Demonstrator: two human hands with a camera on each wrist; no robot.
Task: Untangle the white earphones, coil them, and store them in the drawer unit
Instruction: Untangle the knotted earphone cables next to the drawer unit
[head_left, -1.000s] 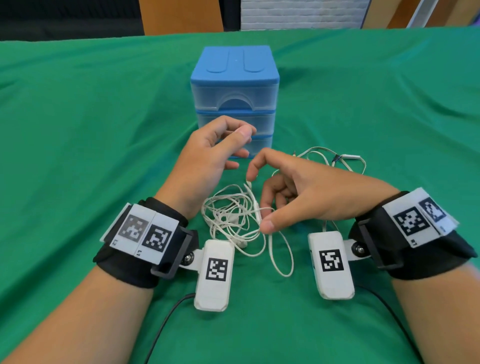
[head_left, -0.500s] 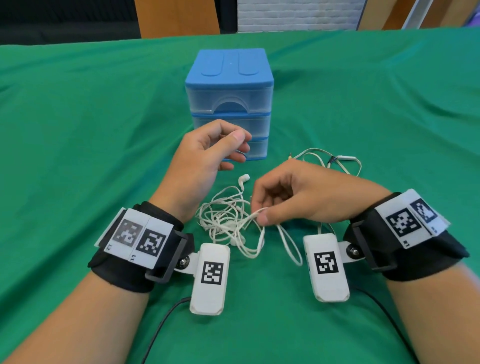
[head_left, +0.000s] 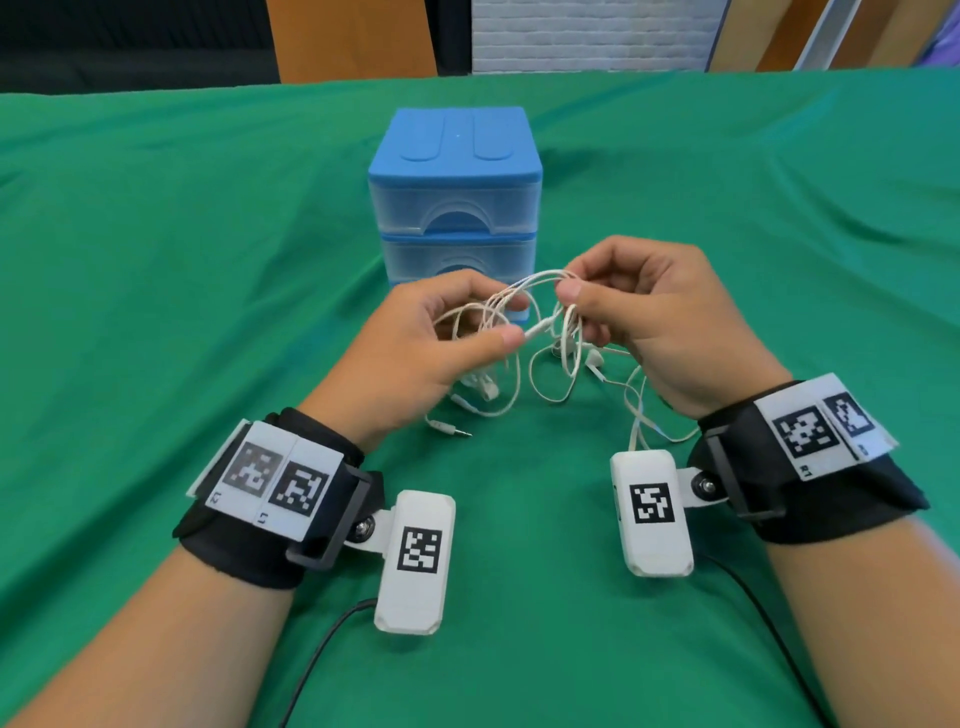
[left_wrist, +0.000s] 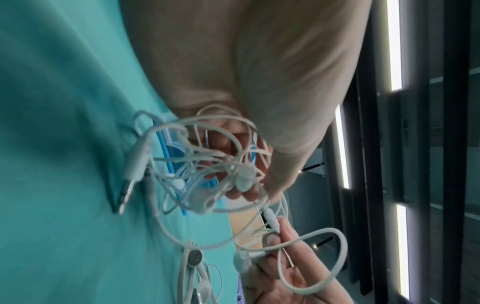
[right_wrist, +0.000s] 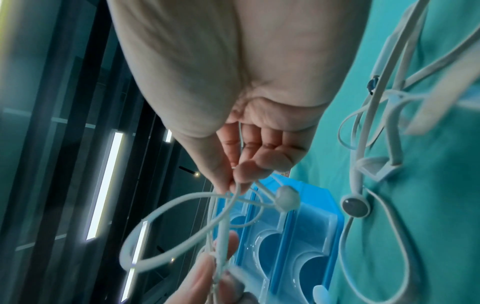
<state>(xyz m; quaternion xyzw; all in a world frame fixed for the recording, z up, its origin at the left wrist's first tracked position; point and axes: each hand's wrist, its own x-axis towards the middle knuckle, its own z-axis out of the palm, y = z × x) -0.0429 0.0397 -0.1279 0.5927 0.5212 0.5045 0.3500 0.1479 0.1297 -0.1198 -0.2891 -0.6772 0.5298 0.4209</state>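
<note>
The white earphones (head_left: 540, 332) hang as a tangle of loops between both hands, just above the green cloth. My left hand (head_left: 452, 332) pinches a thicker white piece of the cable between thumb and fingers. My right hand (head_left: 571, 286) pinches several loops at the top of the tangle. Earbuds and the jack plug (head_left: 457, 430) dangle down to the cloth. The tangle (left_wrist: 207, 174) fills the left wrist view; in the right wrist view the cable (right_wrist: 233, 195) runs from my pinched fingertips. The blue drawer unit (head_left: 456, 171) stands right behind the hands, all its drawers closed.
A green cloth (head_left: 156, 260) covers the whole table. More earphone cable (head_left: 639, 410) trails on the cloth under my right wrist. A black cable (head_left: 322, 654) runs off the left wrist camera toward me. Wooden panels and a white brick wall stand beyond the table's far edge.
Both hands have come together and lifted the earphone tangle off the cloth. The left hand, which held nothing, now pinches the cable; the right hand has risen with its loops toward the drawer unit.
</note>
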